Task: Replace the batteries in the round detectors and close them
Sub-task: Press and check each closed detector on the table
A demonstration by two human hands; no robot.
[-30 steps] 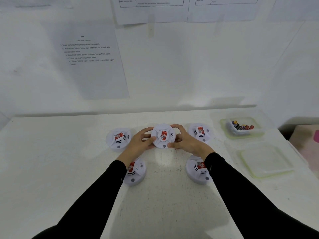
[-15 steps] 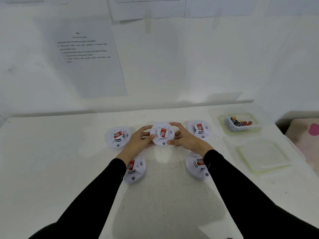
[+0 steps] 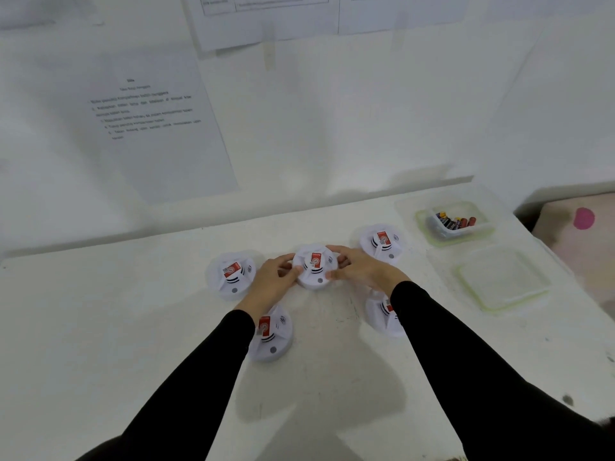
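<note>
batteries (image 3: 455, 223) lie in the tub (image 3: 422, 217) at the surface's (image 3: 100, 327) far right corner; our left grip (image 3: 273, 278) and right grip (image 3: 363, 271) clasp the middle detector (image 3: 314, 268) between them.

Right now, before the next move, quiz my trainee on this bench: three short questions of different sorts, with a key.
1. True or false: the left hand and the right hand both hold the middle detector.
2. How many round detectors lie on the table?
3. Where are the spare batteries? A: in the clear container at the far right; B: in the left hand; C: loose on the table.
Key: 1 true; 2 five; 3 A.
</note>
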